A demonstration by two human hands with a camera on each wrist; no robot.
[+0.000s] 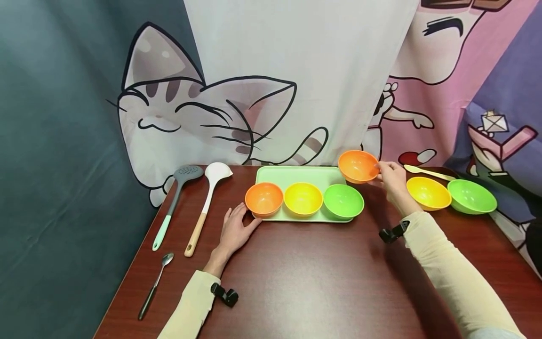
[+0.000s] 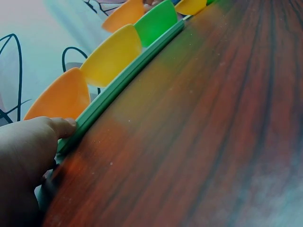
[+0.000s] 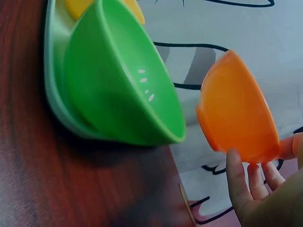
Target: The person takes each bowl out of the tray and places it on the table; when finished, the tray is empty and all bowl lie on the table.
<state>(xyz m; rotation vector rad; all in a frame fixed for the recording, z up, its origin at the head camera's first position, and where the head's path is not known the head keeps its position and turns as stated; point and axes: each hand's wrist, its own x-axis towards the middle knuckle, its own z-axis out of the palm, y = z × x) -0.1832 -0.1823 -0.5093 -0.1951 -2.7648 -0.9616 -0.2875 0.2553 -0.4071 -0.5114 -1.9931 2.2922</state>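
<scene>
Near the tray's back right corner, my right hand [image 1: 392, 181] holds an orange bowl [image 1: 358, 167] raised in the air. In the right wrist view, its fingertips [image 3: 235, 165] support the bowl's underside and the thumb is at the rim. My left hand [image 1: 236, 230] rests at the front left corner of a pale green tray [image 1: 300, 173], fingers spread, thumb [image 2: 64, 126] along the tray's edge. On the tray, a second orange bowl [image 1: 264, 199], a yellow bowl [image 1: 303, 199] and a green bowl [image 1: 343, 201] stand in a row, the orange one beside my left hand.
At the right stand another yellow bowl [image 1: 428, 193] and another green bowl [image 1: 472, 197], with a pale yellow utensil [image 1: 428, 173] behind them. A grey slotted turner [image 1: 178, 193], a white ladle [image 1: 210, 193] and a small spoon [image 1: 155, 285] lie at the left. A printed curtain [image 1: 305, 84] hangs behind.
</scene>
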